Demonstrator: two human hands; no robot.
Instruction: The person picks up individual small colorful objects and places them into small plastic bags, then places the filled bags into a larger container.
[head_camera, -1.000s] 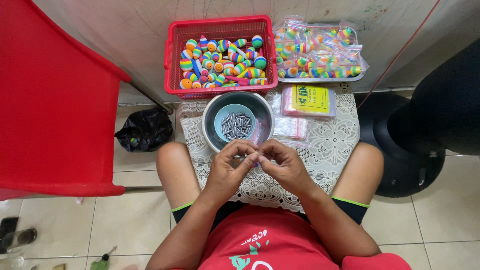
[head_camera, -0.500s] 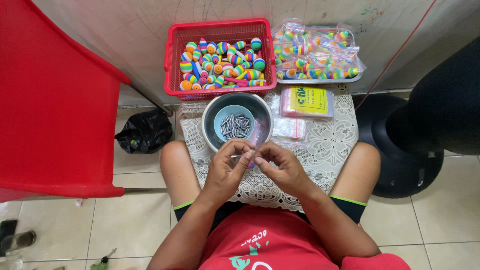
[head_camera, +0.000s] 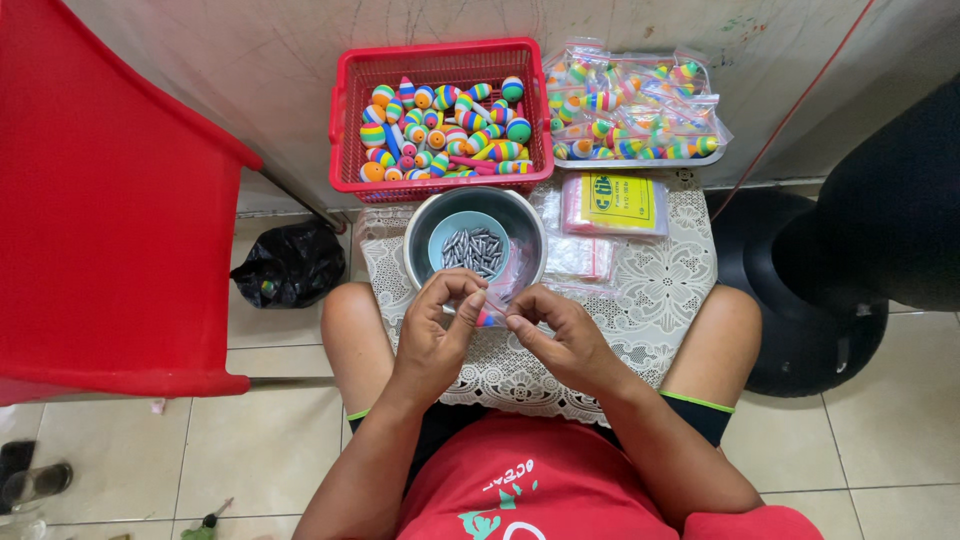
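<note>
One camera on the person's head looks straight down, close above the lace-covered table (head_camera: 660, 300), wall at twelve o'clock.

Basket (head_camera: 345, 120): red moulded plastic lattice, semi-gloss. Floats (head_camera: 445, 130): matt foam look, striped colours. Bowl (head_camera: 420, 235): brushed steel, dull sheen; inner cup (head_camera: 445, 240) smooth blue plastic; weights (head_camera: 473, 250) grey metal, satin. Bags (head_camera: 630, 110): clear glossy film, crinkled. Worktop cover (head_camera: 660, 300): white lace cloth, open weave. Chair (head_camera: 110, 240): glossy red plastic. Floor (head_camera: 880, 440): glazed tile. Wall (head_camera: 250, 60): rough, scuffed.
</note>
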